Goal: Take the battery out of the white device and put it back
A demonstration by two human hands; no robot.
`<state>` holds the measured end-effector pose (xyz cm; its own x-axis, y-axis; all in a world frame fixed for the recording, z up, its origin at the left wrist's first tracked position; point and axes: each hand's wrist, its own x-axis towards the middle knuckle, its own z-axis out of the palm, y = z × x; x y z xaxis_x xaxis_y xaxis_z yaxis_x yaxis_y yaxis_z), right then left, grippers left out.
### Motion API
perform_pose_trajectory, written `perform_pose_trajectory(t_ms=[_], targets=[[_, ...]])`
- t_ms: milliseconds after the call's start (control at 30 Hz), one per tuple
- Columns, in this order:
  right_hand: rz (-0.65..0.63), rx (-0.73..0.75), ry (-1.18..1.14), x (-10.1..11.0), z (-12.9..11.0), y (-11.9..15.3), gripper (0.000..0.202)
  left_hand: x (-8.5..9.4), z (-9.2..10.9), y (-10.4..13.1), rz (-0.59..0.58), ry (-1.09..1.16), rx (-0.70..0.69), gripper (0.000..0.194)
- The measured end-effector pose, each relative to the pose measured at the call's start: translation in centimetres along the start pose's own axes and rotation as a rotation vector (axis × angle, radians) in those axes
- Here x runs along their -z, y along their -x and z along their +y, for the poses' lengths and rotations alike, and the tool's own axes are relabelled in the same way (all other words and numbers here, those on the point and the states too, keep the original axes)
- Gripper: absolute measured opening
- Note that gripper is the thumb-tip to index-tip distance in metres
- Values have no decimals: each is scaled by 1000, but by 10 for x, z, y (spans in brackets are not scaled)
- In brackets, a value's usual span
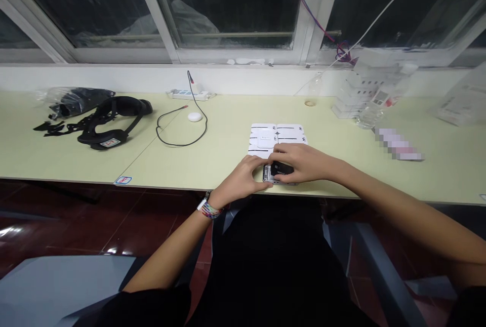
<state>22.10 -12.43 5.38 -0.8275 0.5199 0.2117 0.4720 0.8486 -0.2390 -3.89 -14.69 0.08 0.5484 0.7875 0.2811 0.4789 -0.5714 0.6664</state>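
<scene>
Near the table's front edge, my right hand (pixel 304 161) is closed around a flat black block (pixel 281 167) with white print, which looks like a battery. Beneath the block lies a small white device (pixel 268 174) with printed, barcode-like labels, partly covered by my fingers. My left hand (pixel 243 178) pinches the left side of this device between thumb and fingers. Just behind both hands a white sheet (pixel 291 132) with black lines and marks lies flat. On its left half rests a thin white cover-like piece (pixel 265 138) with small print.
To the left are a black headset (pixel 100 132), a black cable (pixel 172 144), a white oval case (pixel 195 117) and a power strip (pixel 190 94). At the right stand a clear bottle (pixel 374 112), white boxes (pixel 347 96) and a blurred flat item (pixel 398 145). Windows line the back.
</scene>
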Motion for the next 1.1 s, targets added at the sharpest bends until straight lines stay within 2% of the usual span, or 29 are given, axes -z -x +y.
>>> perform_pose_trajectory(t_ms=[100, 267, 367, 533, 700, 1100], targets=[[77, -63, -50, 13, -3, 15, 20, 0, 1, 1, -3, -4, -3, 56], [195, -183, -194, 22, 2, 56, 23, -1, 3, 2, -13, -22, -14, 54], [265, -228, -265, 15, 8, 77, 22, -1, 3, 3, -12, -24, -26, 54], [358, -345, -336, -8, 18, 100, 23, -2, 2, 4, 5, -41, -35, 53], [411, -418, -371, -23, 21, 112, 26, -3, 2, 5, 12, -47, -24, 53], [437, -452, -348, -24, 18, 114, 33, 1, 7, 3, -8, -71, -22, 55]])
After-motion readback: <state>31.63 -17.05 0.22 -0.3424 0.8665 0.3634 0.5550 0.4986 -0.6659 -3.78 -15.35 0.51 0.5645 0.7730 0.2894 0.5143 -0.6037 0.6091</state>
